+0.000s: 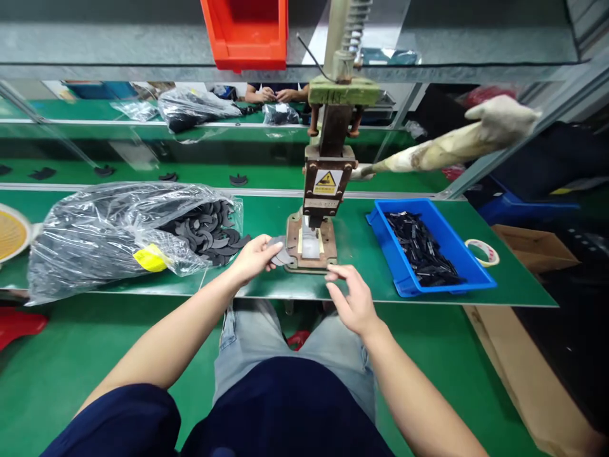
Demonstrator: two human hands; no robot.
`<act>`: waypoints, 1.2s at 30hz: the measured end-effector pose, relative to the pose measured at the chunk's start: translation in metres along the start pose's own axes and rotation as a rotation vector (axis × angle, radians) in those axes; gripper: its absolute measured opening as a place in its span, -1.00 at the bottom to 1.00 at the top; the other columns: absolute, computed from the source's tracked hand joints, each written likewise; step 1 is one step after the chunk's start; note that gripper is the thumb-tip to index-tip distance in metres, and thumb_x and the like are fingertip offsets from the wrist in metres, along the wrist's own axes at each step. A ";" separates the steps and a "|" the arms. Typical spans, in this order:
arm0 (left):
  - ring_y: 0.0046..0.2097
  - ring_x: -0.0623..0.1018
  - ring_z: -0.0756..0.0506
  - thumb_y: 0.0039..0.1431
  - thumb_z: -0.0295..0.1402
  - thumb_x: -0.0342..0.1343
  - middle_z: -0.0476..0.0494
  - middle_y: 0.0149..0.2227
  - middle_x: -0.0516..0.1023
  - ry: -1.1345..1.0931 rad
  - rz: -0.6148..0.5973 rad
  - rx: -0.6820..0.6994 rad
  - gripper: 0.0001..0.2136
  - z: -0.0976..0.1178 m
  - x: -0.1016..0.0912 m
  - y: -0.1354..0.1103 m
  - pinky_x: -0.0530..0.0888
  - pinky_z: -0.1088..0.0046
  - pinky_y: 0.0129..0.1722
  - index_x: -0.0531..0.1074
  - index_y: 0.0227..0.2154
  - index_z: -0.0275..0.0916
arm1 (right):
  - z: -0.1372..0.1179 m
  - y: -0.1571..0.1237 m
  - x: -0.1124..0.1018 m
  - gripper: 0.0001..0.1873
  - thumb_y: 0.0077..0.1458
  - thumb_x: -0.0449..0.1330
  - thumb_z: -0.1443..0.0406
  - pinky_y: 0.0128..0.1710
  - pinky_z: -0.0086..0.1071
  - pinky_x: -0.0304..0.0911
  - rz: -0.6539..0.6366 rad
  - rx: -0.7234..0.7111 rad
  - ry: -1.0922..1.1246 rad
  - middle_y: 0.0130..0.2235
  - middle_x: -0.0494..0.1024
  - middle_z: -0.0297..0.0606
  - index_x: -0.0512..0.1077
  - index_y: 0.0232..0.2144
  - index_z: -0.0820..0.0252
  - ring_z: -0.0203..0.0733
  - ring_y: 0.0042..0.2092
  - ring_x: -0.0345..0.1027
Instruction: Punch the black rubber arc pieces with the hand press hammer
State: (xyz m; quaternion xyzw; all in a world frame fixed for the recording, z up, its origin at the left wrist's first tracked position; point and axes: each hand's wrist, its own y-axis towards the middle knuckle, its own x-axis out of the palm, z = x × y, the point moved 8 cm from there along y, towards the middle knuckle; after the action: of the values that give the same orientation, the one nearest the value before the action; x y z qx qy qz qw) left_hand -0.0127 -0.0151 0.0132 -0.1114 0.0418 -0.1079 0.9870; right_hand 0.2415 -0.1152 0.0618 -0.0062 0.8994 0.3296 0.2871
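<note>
My left hand (255, 259) pinches a flat grey curved piece (281, 254) at the left edge of the hand press's base (328, 244). Whether it holds one piece or a few stacked together, I cannot tell. My right hand (351, 293) is by the base's front right corner, thumb and fingers apart, with nothing visible in it. Above the base stands the press head (325, 181) with a yellow warning label; a pale block (311, 246) sits under it. To the left, a clear plastic bag (104, 235) spills many dark curved pieces (209, 228).
A blue bin (403, 282) of small black parts and a tape roll (483, 252) lie to the right. The press's wrapped lever (428, 152), with a glove over its end, reaches right. An orange bin (252, 54) hangs above. Another person's hands (278, 95) show across the bench.
</note>
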 end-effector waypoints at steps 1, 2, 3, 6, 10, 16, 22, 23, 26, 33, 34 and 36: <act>-0.55 0.48 0.04 0.24 -0.01 0.38 0.02 -0.53 0.52 -0.018 0.076 -0.046 -0.60 -0.009 -0.014 0.014 0.37 0.59 -0.58 0.35 -0.36 -0.18 | 0.005 -0.005 -0.009 -0.57 0.29 0.23 0.32 -0.06 -0.10 0.59 0.020 0.025 -0.008 -0.15 0.62 -0.18 0.42 0.19 0.04 -0.09 -0.09 0.58; -0.56 0.48 0.04 0.25 -0.06 0.39 0.01 -0.54 0.52 -0.032 0.130 -0.109 -0.61 -0.017 -0.024 0.029 0.37 0.60 -0.59 0.33 -0.36 -0.18 | 0.009 -0.011 -0.017 -0.60 0.29 0.23 0.32 -0.10 -0.10 0.59 0.037 0.045 -0.017 -0.16 0.62 -0.18 0.45 0.16 0.03 -0.08 -0.11 0.58; -0.58 0.48 0.04 0.28 -0.11 0.38 0.00 -0.55 0.52 -0.042 0.169 -0.171 -0.63 -0.023 -0.033 0.046 0.37 0.61 -0.59 0.33 -0.35 -0.19 | 0.012 -0.017 -0.025 -0.63 0.29 0.22 0.33 -0.13 -0.11 0.60 0.055 0.060 -0.025 -0.17 0.61 -0.18 0.47 0.13 0.02 -0.08 -0.12 0.58; -0.62 0.45 0.05 0.35 -0.19 0.34 -0.02 -0.57 0.50 -0.059 0.256 -0.253 -0.68 -0.018 -0.045 0.105 0.35 0.62 -0.60 0.33 -0.34 -0.21 | 0.018 -0.033 -0.044 -0.70 0.31 0.20 0.34 -0.20 -0.17 0.59 0.085 0.103 -0.056 -0.18 0.61 -0.19 0.50 0.06 0.03 -0.11 -0.16 0.59; -0.58 0.48 0.07 0.46 -0.20 0.20 -0.06 -0.48 0.56 -0.090 0.329 -0.166 -0.76 0.023 -0.043 0.186 0.39 0.62 -0.54 0.39 -0.26 -0.25 | 0.025 -0.044 -0.056 -0.74 0.32 0.21 0.32 -0.13 -0.24 0.59 0.045 0.189 -0.098 -0.16 0.64 -0.21 0.53 0.03 0.02 -0.16 -0.12 0.60; -0.52 0.48 0.06 0.42 -0.23 0.22 -0.13 -0.37 0.62 -0.075 0.348 -0.112 -0.76 0.024 -0.032 0.209 0.43 0.55 -0.49 0.41 -0.31 -0.27 | 0.053 -0.040 -0.124 -0.79 0.33 0.23 0.19 -0.02 -0.23 0.55 0.120 0.234 -0.238 -0.10 0.68 -0.19 0.59 -0.05 0.02 -0.14 -0.07 0.61; -0.59 0.29 0.05 0.42 0.06 0.12 0.03 -0.62 0.34 0.074 0.286 0.056 -0.49 -0.019 -0.041 0.118 0.22 0.53 -0.56 0.42 -0.53 -0.22 | 0.174 -0.009 -0.203 -0.48 0.40 -0.03 0.01 0.25 -0.04 0.47 -0.196 0.663 -0.724 0.17 0.64 -0.06 0.52 0.15 0.09 0.02 0.18 0.57; -0.59 0.28 0.03 0.41 0.14 0.06 0.03 -0.64 0.31 0.129 0.260 0.097 -0.44 -0.026 -0.041 0.099 0.21 0.51 -0.56 0.42 -0.56 -0.21 | 0.191 -0.002 -0.206 -0.47 0.32 0.10 0.00 0.22 -0.01 0.49 -0.266 0.699 -0.749 0.16 0.64 -0.03 0.51 0.16 0.13 0.08 0.16 0.59; -0.57 0.33 -0.01 0.36 0.23 0.04 0.03 -0.63 0.35 0.166 0.197 0.130 -0.42 -0.054 -0.042 0.048 0.26 0.46 -0.52 0.46 -0.51 -0.18 | 0.225 0.008 -0.197 -0.35 -0.01 0.44 0.04 0.12 -0.04 0.53 -0.476 0.773 -0.792 0.09 0.67 -0.01 0.55 0.11 0.15 0.13 0.06 0.62; -0.42 0.42 -0.04 0.35 0.13 0.15 0.05 -0.49 0.44 0.323 0.274 0.262 -0.56 -0.072 -0.041 -0.006 0.35 0.43 -0.34 0.47 -0.39 -0.17 | 0.228 0.000 -0.162 -0.51 0.33 0.25 0.02 0.16 -0.07 0.53 -0.653 0.875 -0.822 0.15 0.56 -0.13 0.45 0.15 0.19 -0.13 0.13 0.50; -0.42 0.41 -0.04 0.35 0.12 0.15 0.05 -0.49 0.45 0.342 0.284 0.252 -0.56 -0.072 -0.040 -0.006 0.35 0.43 -0.34 0.47 -0.39 -0.17 | 0.225 0.000 -0.163 -0.51 0.34 0.25 0.03 0.17 -0.06 0.53 -0.625 0.876 -0.824 0.18 0.54 -0.12 0.45 0.16 0.18 -0.12 0.15 0.49; -0.41 0.44 -0.05 0.37 0.12 0.12 0.02 -0.48 0.48 0.379 0.277 0.246 -0.55 -0.071 -0.038 -0.005 0.36 0.42 -0.33 0.52 -0.37 -0.17 | 0.217 -0.001 -0.170 -0.50 0.34 0.25 0.03 0.19 -0.05 0.52 -0.550 0.872 -0.833 0.20 0.53 -0.11 0.45 0.17 0.17 -0.11 0.16 0.49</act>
State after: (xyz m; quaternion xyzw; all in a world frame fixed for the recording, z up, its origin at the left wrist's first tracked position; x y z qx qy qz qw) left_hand -0.0587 -0.0260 -0.0525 0.0383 0.2272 0.0049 0.9731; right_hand 0.4950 -0.0171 0.0159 0.0093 0.7298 -0.1753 0.6607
